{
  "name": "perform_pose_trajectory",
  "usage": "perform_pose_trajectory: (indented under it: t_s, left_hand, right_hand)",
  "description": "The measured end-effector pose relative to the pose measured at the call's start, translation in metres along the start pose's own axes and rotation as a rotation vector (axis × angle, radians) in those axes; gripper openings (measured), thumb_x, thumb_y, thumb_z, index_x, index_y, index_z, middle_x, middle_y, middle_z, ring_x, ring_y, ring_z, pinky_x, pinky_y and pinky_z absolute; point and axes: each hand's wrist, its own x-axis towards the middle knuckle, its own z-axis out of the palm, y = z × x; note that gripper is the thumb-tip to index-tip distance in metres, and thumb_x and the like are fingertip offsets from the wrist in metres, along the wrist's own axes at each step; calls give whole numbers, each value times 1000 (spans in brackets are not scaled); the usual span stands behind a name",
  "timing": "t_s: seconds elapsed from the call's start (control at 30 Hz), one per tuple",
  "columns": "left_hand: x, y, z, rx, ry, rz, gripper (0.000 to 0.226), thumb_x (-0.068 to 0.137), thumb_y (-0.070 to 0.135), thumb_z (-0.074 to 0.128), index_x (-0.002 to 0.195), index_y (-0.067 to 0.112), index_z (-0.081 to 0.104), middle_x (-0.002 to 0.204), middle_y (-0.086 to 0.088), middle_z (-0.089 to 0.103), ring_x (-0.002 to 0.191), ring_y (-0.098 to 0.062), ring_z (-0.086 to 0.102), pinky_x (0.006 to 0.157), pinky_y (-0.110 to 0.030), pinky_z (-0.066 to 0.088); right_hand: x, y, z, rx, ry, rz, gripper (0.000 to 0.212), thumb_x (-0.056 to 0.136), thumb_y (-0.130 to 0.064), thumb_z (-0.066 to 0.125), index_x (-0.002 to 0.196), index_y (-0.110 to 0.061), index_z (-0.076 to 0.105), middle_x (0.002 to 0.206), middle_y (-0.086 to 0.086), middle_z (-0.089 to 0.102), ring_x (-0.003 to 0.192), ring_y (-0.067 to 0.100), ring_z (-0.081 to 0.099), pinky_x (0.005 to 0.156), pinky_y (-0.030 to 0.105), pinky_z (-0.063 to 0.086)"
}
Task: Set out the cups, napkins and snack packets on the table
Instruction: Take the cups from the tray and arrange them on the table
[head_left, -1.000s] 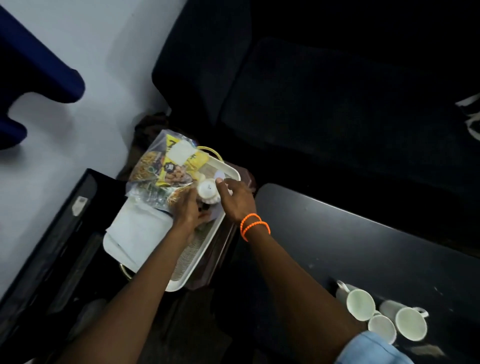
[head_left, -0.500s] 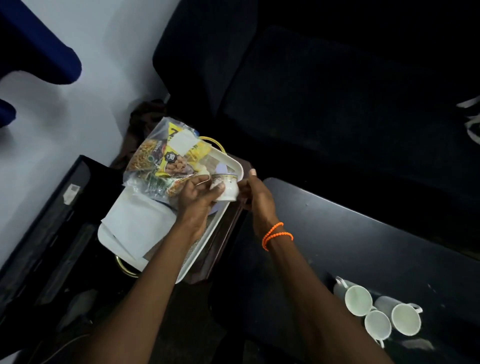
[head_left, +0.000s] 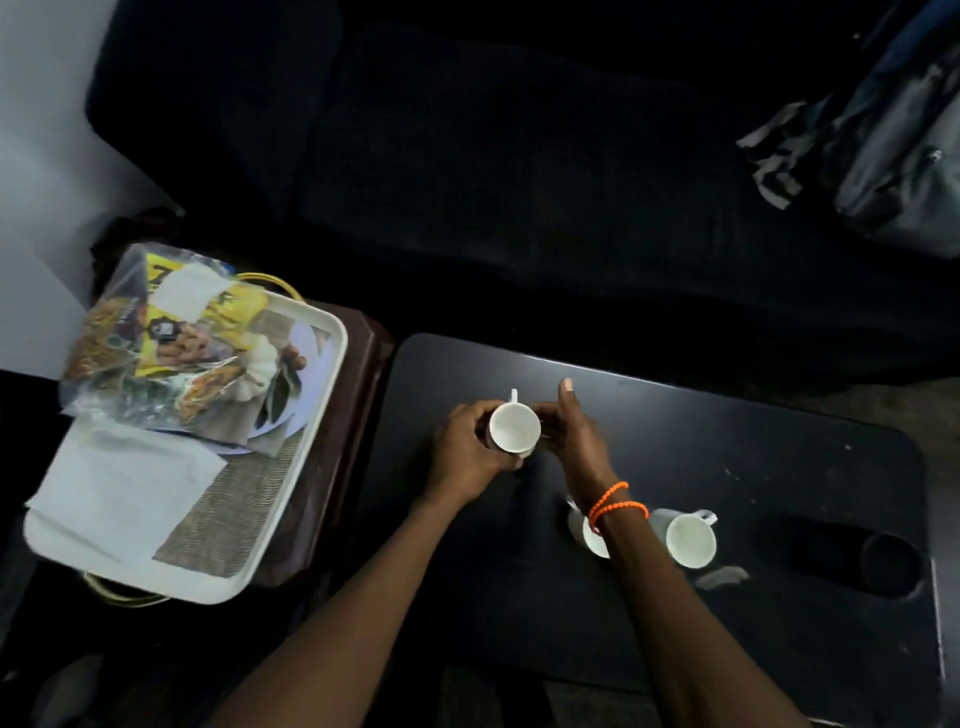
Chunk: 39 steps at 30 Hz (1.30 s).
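A white cup (head_left: 514, 427) stands upright over the far left part of the black table (head_left: 727, 467), its handle pointing away from me. My left hand (head_left: 465, 449) grips its left side and my right hand (head_left: 576, 439), with orange bead bracelets at the wrist, presses its right side. Two more white cups sit near the table's middle: one (head_left: 688, 538) in plain view, the other (head_left: 584, 530) mostly hidden behind my right wrist. On the white tray (head_left: 218, 582) at left lie snack packets (head_left: 156, 338) in a clear bag and white napkins (head_left: 119, 493).
The tray rests on a dark brown stand (head_left: 353, 415) beside the table. A patterned plate (head_left: 291, 384) lies under the packets. A dark sofa (head_left: 519, 182) runs behind the table, with a grey bag (head_left: 893, 156) at far right. The table has a round recess (head_left: 883, 566) at its right end.
Both hands carried the cup from the tray rightward over to the table. The view swung right with them.
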Motion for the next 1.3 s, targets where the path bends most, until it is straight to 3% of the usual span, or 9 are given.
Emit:
perform_pose_trajectory:
  t_s: [0.23, 0.43, 0.63, 0.77, 0.83, 0.93, 1.1, 1.2, 1.3]
  left_hand:
    - [5, 14, 88, 150, -131, 152, 80, 52, 9, 96, 127, 24, 72, 99, 2, 62, 96, -20, 66, 88, -31, 56]
    - [10, 19, 126, 277, -258, 241, 74, 63, -3, 88, 132, 15, 68, 103, -11, 64, 97, -27, 63, 90, -34, 54]
    - [8, 23, 140, 349, -361, 227, 70, 75, -6, 80, 138, 17, 63, 112, -8, 59, 103, -20, 60, 90, -15, 41]
    - [5, 27, 140, 355, -381, 226, 58, 77, -5, 70, 132, 14, 67, 116, -10, 63, 110, -25, 62, 96, -26, 47]
    - [1, 27, 139, 311, -323, 236, 52, 74, 0, 62, 125, 9, 71, 115, -12, 66, 108, -28, 64, 98, -35, 52]
    - [-11, 19, 137, 258, -119, 153, 57, 77, -15, 51, 125, 7, 72, 118, -12, 64, 108, -28, 65, 99, -39, 54]
    - [-54, 1, 140, 43, 189, -16, 44, 86, -8, 61, 125, 11, 70, 117, -3, 60, 101, -19, 64, 89, -29, 59]
    - [-85, -8, 150, -48, 302, -110, 36, 88, -3, 66, 121, 9, 71, 115, -9, 62, 94, -18, 64, 78, 0, 45]
    - [-117, -10, 162, -73, 305, -95, 30, 89, -1, 67, 117, 12, 70, 113, -2, 58, 96, -22, 66, 78, -6, 48]
  right_hand:
    - [6, 26, -89, 15, 166, 7, 71, 93, -72, 45, 86, -12, 81, 96, 9, 81, 96, 23, 77, 96, 45, 57]
    - [2, 43, -124, -75, 273, 80, 73, 82, -85, 45, 84, -23, 82, 92, 2, 81, 96, 24, 76, 97, 50, 56]
    - [-4, 46, -141, -333, 382, 33, 80, 88, -83, 32, 82, -16, 76, 75, -5, 73, 83, 21, 68, 79, 38, 50]
    - [-9, 47, -150, -419, 399, -35, 74, 95, -73, 37, 65, -11, 65, 55, -4, 62, 61, 14, 54, 62, 32, 44]
    - [-13, 48, -153, -441, 419, -83, 65, 98, -68, 42, 64, -17, 65, 49, -7, 57, 53, 6, 48, 56, 28, 41]
    - [-22, 54, -162, -403, 531, -154, 55, 100, -54, 52, 61, -16, 57, 47, -7, 47, 47, 5, 39, 50, 25, 34]
    - [-44, 71, -184, -436, 678, -114, 12, 93, -13, 62, 90, -13, 73, 82, 1, 67, 77, 18, 63, 80, 34, 55]
    - [-56, 83, -193, -468, 673, -128, 21, 88, -2, 61, 104, -7, 74, 100, 7, 71, 92, 25, 67, 89, 41, 57]
    - [-64, 89, -202, -518, 665, -143, 30, 84, 5, 61, 110, -4, 73, 111, 14, 72, 104, 33, 67, 95, 45, 55]
